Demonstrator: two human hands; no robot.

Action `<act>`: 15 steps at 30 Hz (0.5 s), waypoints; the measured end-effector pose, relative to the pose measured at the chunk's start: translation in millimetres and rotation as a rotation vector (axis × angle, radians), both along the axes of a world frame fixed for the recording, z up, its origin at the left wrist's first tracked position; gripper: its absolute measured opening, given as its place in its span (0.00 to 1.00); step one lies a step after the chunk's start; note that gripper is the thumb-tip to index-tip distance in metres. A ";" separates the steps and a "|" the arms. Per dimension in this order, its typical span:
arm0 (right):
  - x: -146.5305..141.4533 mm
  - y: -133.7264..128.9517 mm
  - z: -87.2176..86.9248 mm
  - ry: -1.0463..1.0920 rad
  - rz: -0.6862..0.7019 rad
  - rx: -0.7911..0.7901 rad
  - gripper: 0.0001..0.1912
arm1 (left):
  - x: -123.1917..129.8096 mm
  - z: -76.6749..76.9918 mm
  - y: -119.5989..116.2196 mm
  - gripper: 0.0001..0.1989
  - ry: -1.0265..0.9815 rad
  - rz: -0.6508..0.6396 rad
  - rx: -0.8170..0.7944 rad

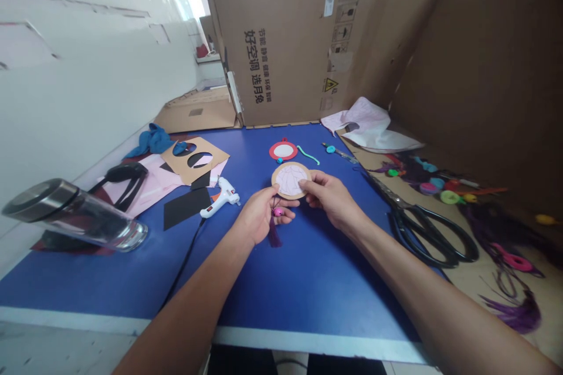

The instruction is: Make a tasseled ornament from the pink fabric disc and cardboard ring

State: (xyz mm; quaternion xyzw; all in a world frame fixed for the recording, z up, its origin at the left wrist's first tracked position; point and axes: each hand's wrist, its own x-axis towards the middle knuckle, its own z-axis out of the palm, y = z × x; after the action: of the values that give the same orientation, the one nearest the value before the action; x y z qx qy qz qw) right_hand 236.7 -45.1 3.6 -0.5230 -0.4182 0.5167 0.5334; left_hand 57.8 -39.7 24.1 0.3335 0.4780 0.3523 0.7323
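A round cardboard ring with a white, finely lined centre (290, 180) is held above the blue table. My left hand (264, 211) pinches its lower left edge, with a pink bead (277, 211) and a purple tassel (274, 233) hanging at the fingers. My right hand (328, 196) grips the disc's right edge, thumb on top; part of another cardboard round shows behind those fingers. Just beyond lies a red ring with a white centre (282, 151), beside a green cord (308, 155).
Left are a glue gun (222, 196), black card (187, 208), cut cardboard (193, 171) and a glass bottle (83, 217). Right are large scissors (422, 228), purple tassels (519, 310) and a white cloth (369, 123). A large carton (299, 41) stands behind the blue table (316, 293).
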 end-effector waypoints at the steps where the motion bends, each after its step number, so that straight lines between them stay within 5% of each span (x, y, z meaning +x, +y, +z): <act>1: -0.9 -0.3 0.6 0.001 0.006 -0.002 0.16 | 0.3 -0.1 0.0 0.17 -0.005 0.004 -0.006; 15: -4.7 -3.1 0.4 0.000 0.070 -0.012 0.21 | 2.3 0.6 -0.1 0.19 -0.184 0.045 -0.086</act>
State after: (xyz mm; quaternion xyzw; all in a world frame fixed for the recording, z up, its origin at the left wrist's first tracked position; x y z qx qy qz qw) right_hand 232.0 -48.3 4.1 -0.5113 -0.4332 0.5377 0.5117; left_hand 60.1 -39.7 24.7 0.2573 0.4309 0.3768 0.7786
